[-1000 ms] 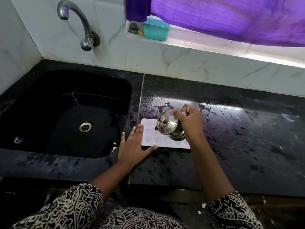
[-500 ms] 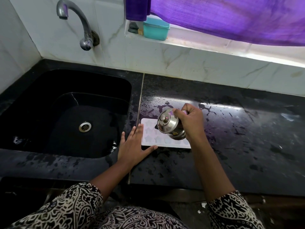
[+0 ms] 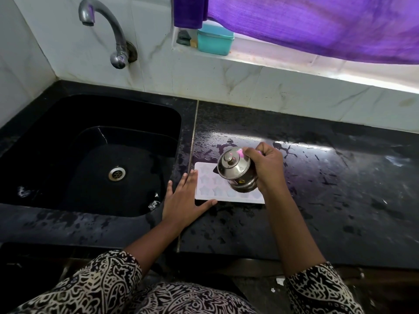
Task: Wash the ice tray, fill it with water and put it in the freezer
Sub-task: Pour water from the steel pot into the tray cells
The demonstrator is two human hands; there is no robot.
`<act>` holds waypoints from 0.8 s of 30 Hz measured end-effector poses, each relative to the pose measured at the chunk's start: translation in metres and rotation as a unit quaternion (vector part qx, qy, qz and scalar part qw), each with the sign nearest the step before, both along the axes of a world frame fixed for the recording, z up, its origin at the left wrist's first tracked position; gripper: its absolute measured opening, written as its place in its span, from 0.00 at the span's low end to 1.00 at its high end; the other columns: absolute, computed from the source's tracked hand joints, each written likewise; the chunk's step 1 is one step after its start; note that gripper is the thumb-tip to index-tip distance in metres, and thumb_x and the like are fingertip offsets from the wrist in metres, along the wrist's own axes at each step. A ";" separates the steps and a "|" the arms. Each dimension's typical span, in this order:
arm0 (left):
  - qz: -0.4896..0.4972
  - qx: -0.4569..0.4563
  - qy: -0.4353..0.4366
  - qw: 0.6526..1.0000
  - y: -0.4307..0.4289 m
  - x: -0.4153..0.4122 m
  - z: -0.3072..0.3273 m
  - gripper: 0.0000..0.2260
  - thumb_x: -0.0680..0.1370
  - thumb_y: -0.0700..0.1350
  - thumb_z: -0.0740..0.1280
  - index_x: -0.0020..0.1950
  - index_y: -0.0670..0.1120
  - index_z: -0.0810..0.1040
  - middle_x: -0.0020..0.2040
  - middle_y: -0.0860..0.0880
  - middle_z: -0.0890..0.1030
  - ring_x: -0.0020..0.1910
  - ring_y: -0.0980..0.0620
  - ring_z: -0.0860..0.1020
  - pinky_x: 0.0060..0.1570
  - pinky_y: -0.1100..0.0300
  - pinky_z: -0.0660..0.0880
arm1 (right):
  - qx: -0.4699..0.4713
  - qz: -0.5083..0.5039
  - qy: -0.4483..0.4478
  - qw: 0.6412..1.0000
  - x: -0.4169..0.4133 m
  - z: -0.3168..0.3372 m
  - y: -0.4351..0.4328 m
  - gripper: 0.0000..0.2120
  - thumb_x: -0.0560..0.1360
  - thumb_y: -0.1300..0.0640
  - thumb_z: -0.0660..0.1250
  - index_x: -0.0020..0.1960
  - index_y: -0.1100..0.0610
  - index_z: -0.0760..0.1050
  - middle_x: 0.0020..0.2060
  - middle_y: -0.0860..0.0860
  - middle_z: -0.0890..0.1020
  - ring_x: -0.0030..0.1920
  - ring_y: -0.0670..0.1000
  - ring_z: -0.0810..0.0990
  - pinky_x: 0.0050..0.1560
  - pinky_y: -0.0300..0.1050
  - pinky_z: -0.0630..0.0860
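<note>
A white ice tray with star-shaped moulds lies flat on the wet black counter, just right of the sink. My left hand rests flat with fingers spread on the tray's left edge. My right hand grips a lidded steel jug, tilted toward the left above the tray's right half. The jug hides part of the tray. No stream of water is visible.
A black sink with a steel drain lies at the left under a curved tap. A teal box stands on the window ledge behind a purple curtain. Water droplets cover the counter.
The steel jug has stayed tilted above the tray, shifting only slightly. My left hand has kept its place on the tray's left edge.
</note>
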State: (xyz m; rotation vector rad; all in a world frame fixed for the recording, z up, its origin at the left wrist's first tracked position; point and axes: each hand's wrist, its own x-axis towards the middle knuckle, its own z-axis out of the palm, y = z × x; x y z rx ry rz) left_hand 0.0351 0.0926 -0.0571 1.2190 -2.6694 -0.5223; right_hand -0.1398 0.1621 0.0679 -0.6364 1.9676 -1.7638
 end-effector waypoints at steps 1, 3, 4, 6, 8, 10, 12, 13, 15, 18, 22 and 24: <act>-0.001 -0.001 0.000 1.000 0.000 0.000 0.000 0.47 0.69 0.77 0.48 0.80 0.49 0.44 0.80 0.53 0.52 0.78 0.55 0.48 0.75 0.45 0.44 | 0.002 -0.001 -0.004 1.000 0.000 0.000 0.000 0.18 0.68 0.65 0.70 0.28 0.54 0.63 0.28 0.54 0.68 0.33 0.51 0.67 0.36 0.44 0.67; -0.002 0.000 0.002 1.000 0.000 0.000 0.000 0.47 0.70 0.76 0.48 0.80 0.49 0.44 0.80 0.53 0.52 0.78 0.55 0.48 0.75 0.45 0.44 | 0.005 -0.003 -0.005 1.000 -0.001 -0.001 0.001 0.18 0.69 0.65 0.70 0.29 0.54 0.64 0.27 0.52 0.69 0.32 0.51 0.68 0.36 0.44 0.68; -0.002 0.000 0.000 1.000 0.000 0.000 0.001 0.47 0.70 0.76 0.48 0.80 0.49 0.44 0.80 0.53 0.52 0.78 0.55 0.48 0.75 0.45 0.44 | 0.007 -0.003 -0.003 1.000 0.000 -0.001 0.002 0.18 0.69 0.64 0.70 0.28 0.54 0.64 0.27 0.52 0.69 0.32 0.50 0.68 0.36 0.44 0.68; -0.001 0.000 -0.005 1.000 0.000 0.000 0.001 0.47 0.69 0.77 0.47 0.80 0.49 0.44 0.80 0.53 0.51 0.78 0.55 0.48 0.75 0.45 0.43 | 0.011 0.000 0.008 1.000 0.001 -0.001 0.003 0.18 0.69 0.64 0.70 0.29 0.54 0.64 0.27 0.52 0.69 0.32 0.50 0.69 0.36 0.44 0.69; 0.000 0.002 -0.007 1.000 0.000 0.000 0.001 0.48 0.68 0.77 0.46 0.80 0.49 0.44 0.80 0.53 0.51 0.78 0.55 0.48 0.75 0.46 0.43 | 0.020 0.002 0.036 0.999 0.002 -0.003 0.003 0.17 0.68 0.64 0.71 0.29 0.55 0.64 0.28 0.55 0.69 0.33 0.51 0.69 0.36 0.45 0.69; 0.000 0.000 -0.006 1.000 0.000 0.000 0.000 0.48 0.68 0.77 0.47 0.80 0.49 0.44 0.80 0.53 0.52 0.78 0.55 0.48 0.75 0.45 0.43 | 0.028 0.011 0.067 0.997 0.003 -0.006 0.003 0.15 0.68 0.63 0.71 0.30 0.57 0.66 0.29 0.56 0.68 0.32 0.51 0.67 0.36 0.46 0.67; 0.000 -0.002 -0.007 1.000 0.000 0.000 -0.001 0.47 0.69 0.77 0.47 0.80 0.50 0.43 0.80 0.53 0.52 0.78 0.55 0.48 0.75 0.45 0.44 | 0.037 0.020 0.094 0.995 0.004 -0.008 0.002 0.14 0.67 0.61 0.71 0.30 0.56 0.66 0.28 0.55 0.67 0.32 0.51 0.66 0.36 0.46 0.66; 0.001 -0.003 -0.008 1.000 -0.001 -0.001 -0.002 0.47 0.69 0.77 0.48 0.80 0.50 0.43 0.80 0.53 0.52 0.78 0.55 0.48 0.75 0.45 0.44 | 0.041 0.023 0.104 0.993 0.004 -0.009 0.002 0.16 0.67 0.61 0.71 0.30 0.55 0.64 0.28 0.55 0.66 0.31 0.50 0.65 0.36 0.46 0.65; 0.001 -0.002 -0.009 1.000 -0.001 -0.001 -0.002 0.47 0.69 0.76 0.48 0.80 0.49 0.44 0.80 0.53 0.52 0.78 0.55 0.48 0.75 0.45 0.44 | 0.047 0.026 0.121 0.991 0.005 -0.009 0.002 0.18 0.67 0.60 0.71 0.28 0.52 0.62 0.27 0.52 0.66 0.31 0.50 0.65 0.35 0.45 0.65; 0.000 0.000 -0.004 1.000 0.000 0.000 -0.001 0.47 0.69 0.76 0.48 0.80 0.49 0.44 0.80 0.53 0.52 0.78 0.55 0.48 0.75 0.45 0.44 | 0.043 0.027 0.128 0.990 0.005 -0.007 0.000 0.19 0.67 0.61 0.71 0.27 0.51 0.62 0.26 0.50 0.66 0.30 0.49 0.66 0.35 0.45 0.66; -0.001 0.000 -0.012 1.000 0.000 0.000 0.000 0.48 0.69 0.77 0.48 0.80 0.49 0.43 0.80 0.53 0.51 0.78 0.55 0.48 0.75 0.45 0.44 | 0.039 0.030 0.122 0.991 0.004 -0.007 0.001 0.17 0.67 0.60 0.71 0.29 0.52 0.63 0.28 0.53 0.66 0.31 0.50 0.66 0.36 0.45 0.66; 0.000 0.001 -0.011 1.000 0.001 0.000 0.001 0.48 0.68 0.77 0.46 0.80 0.49 0.44 0.80 0.53 0.51 0.78 0.55 0.48 0.75 0.45 0.44 | 0.037 0.032 0.106 0.993 0.004 -0.007 0.001 0.16 0.67 0.60 0.71 0.29 0.54 0.64 0.28 0.54 0.66 0.32 0.51 0.66 0.36 0.45 0.66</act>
